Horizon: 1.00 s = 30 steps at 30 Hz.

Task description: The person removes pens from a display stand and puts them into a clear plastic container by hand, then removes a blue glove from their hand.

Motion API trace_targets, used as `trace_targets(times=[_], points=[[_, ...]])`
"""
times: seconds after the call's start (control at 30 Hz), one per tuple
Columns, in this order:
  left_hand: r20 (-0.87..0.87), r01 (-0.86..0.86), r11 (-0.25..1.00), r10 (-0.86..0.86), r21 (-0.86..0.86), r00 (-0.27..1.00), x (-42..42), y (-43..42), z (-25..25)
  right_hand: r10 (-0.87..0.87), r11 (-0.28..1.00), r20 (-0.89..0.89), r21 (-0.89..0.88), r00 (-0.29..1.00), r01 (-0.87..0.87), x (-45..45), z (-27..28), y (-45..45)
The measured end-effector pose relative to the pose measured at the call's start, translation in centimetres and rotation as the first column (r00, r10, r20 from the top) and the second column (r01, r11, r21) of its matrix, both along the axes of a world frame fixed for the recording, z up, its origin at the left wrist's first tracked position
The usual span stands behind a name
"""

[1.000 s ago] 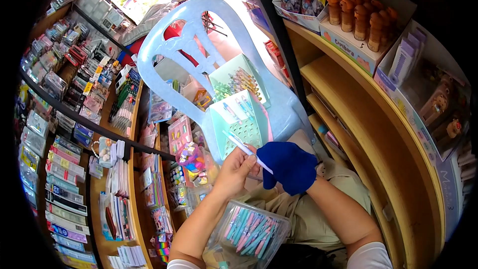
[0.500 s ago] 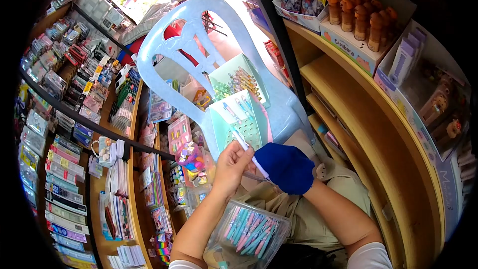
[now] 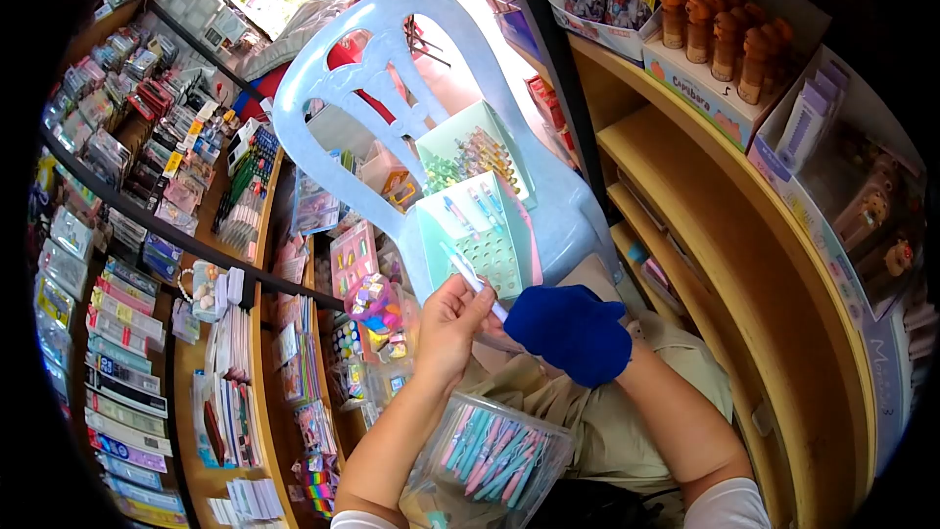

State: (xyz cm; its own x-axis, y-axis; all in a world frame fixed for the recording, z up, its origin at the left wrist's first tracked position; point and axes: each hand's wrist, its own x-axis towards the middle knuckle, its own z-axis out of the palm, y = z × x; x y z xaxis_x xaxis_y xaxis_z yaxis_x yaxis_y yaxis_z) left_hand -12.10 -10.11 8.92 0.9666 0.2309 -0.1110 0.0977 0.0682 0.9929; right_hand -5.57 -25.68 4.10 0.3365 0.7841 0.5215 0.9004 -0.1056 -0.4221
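A slim white and light-blue pen (image 3: 470, 276) is pinched between the thumb and fingers of my left hand (image 3: 453, 325). My right hand (image 3: 570, 335) is wrapped in a dark blue cloth or mitt that hides its fingers and covers the pen's lower end. Just beyond the hands, a mint box (image 3: 499, 260) with round holes has several pens on its upper face. Behind it, another mint box (image 3: 511, 139) holds many pens. Below my hands, a clear plastic tub (image 3: 558, 446) contains pink and teal pens.
A light-blue plastic chair (image 3: 578, 216) bears the mint boxes. Curved wooden shelves (image 3: 764, 304) rise close on the right, with a Capybara box (image 3: 700, 103) on top. Racks of stationery (image 3: 127, 333) line the left. A basket of colourful items (image 3: 375, 302) stands left of my hands.
The blue-covered right hand has turned and shifted slightly right along the pen. My left hand has moved a little left of where it was a second ago. The view has shifted slightly.
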Motion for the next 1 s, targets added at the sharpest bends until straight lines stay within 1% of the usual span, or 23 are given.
trace_targets(times=[0.03,0.1,0.13,0.2,0.3,0.37,0.43,0.5,0.6,0.7,0.77,0.8,0.9,0.97,1.0], points=[[-0.012,0.006,0.999,-0.006,0.038,1.0,0.0,-0.1,-0.1,-0.013,1.0,-0.017,0.013,1.0,0.013,-0.2,0.1,0.1],[-0.019,0.02,0.998,-0.019,0.056,1.0,0.2,-0.3,0.0,-0.037,0.998,-0.047,0.039,0.998,0.039,-0.5,0.4,0.4],[-0.022,0.028,0.997,-0.027,0.065,0.999,0.3,-0.4,0.1,-0.022,0.995,-0.075,0.098,0.997,0.03,-0.7,0.1,0.7],[-0.047,0.054,0.998,-0.053,0.028,0.997,0.1,-0.5,0.5,0.006,0.976,-0.13,0.215,0.992,0.023,-1.0,-0.6,1.4],[-0.078,0.057,0.998,-0.059,-0.02,0.995,0.0,-0.8,0.6,0.028,0.988,-0.384,0.149,0.923,0.032,-1.4,0.4,1.0],[-0.085,0.055,0.997,-0.059,-0.046,0.995,0.0,-0.8,0.5,0.089,0.975,-0.553,0.22,0.829,0.042,-1.3,0.6,0.9],[-0.084,0.066,0.995,-0.072,-0.072,0.994,0.1,-0.7,0.3,0.085,0.98,-0.58,0.197,0.81,0.039,-1.1,1.1,0.7],[-0.076,0.074,0.996,-0.078,-0.059,0.994,0.0,-0.7,0.5,0.021,0.996,-0.47,0.082,0.883,0.02,-0.9,2.1,0.4],[-0.063,0.06,0.997,-0.063,-0.052,0.996,0.0,-0.7,0.5,0.055,0.998,-0.426,-0.005,0.903,-0.063,-0.7,3.7,-0.7],[-0.046,0.036,0.998,-0.039,-0.049,0.998,0.0,-0.7,0.6,0.037,0.991,-0.32,-0.113,0.947,-0.077,-0.1,1.6,-0.1],[-0.038,0.022,0.999,-0.024,-0.04,0.999,0.0,-0.7,0.6,0.082,0.997,-0.244,0.009,0.966,-0.083,0.1,-1.3,0.2],[-0.039,0.016,0.999,-0.017,-0.033,0.999,0.0,-0.7,0.6,0.101,0.994,-0.204,0.07,0.974,-0.089,0.0,-1.5,0.2],[-0.039,0.023,1.0,-0.023,-0.012,0.999,0.1,-0.8,0.7,0.081,0.997,-0.112,0.008,0.99,-0.08,-0.2,-0.7,0.3],[-0.046,0.042,0.999,-0.043,-0.015,0.998,0.1,-0.8,0.7,0.039,0.993,-0.176,0.112,0.984,-0.02,-0.8,-1.7,1.0],[-0.055,0.057,0.998,-0.058,-0.025,0.997,0.1,-0.8,0.6,0.021,0.986,-0.209,0.163,0.978,0.014,-1.0,-1.2,1.3]])
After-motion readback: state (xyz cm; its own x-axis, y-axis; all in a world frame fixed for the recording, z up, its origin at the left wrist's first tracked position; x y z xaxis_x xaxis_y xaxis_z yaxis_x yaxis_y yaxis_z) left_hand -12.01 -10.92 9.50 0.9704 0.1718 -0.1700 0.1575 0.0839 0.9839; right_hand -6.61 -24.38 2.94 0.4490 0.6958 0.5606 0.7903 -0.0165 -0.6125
